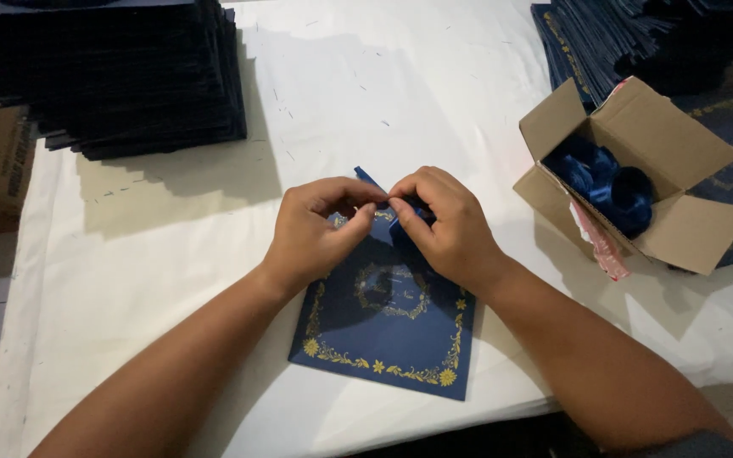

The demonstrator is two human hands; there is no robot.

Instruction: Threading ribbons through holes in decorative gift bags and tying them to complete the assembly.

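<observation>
Both your forearms enter from the near edge and meet over a white table (171,254). Largest on it is a stack of dark blue cards (129,76) at far left, with a second dark stack (612,34) at far right. Next, an open cardboard box (680,161) at right holds coils of blue ribbon (612,182). Before you lies a navy card (383,331) with gold floral border, flat, near the table's front edge. Smallest is a blue ribbon piece (368,178) at the card's top edge. Your left hand (316,229) and right hand (443,225) both pinch this ribbon with fingertips touching. Judged by look, the card is light and stiff, best held by its edges; the ribbon is soft and likely slippery, so grip close to the knot.
</observation>
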